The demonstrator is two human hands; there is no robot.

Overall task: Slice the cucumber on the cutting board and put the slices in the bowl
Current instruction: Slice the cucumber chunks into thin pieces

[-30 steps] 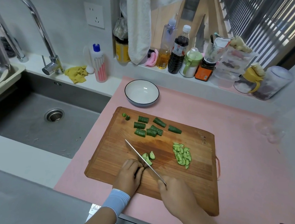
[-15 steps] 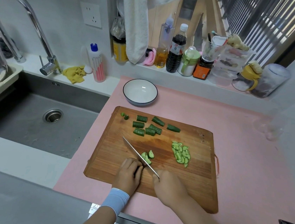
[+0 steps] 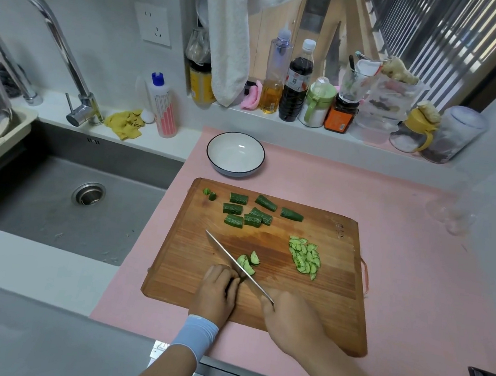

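- Wooden cutting board (image 3: 304, 302), lower centre: cucumber slices (image 3: 247, 262) just right of knife (image 3: 225, 251) blade.
- Left grip (image 3: 216, 292) curled over mostly hidden cucumber piece at blade's left; right grip (image 3: 290, 319) clasping knife handle.
- Blade slanting upper left to lower right.

Wooden cutting board (image 3: 320, 304): rectangular, lying flat, its surface darkened and damp at the centre. Seven dark green cucumber chunks (image 3: 248, 211): short, cut lengthwise, skin up, loosely grouped along the board's far-left part. Two small stem-end bits (image 3: 210, 193) sit at the board's far-left corner. Pile of thin slices (image 3: 305, 256): pale green half-rounds, overlapping, right of the board's centre. A few fresh slices (image 3: 247, 260) lie near the board's centre, touching the right face of the knife (image 3: 227, 253), whose blade runs diagonally across the board. Bowl (image 3: 233, 171): white, dark-rimmed, upright, just beyond the board's far edge.
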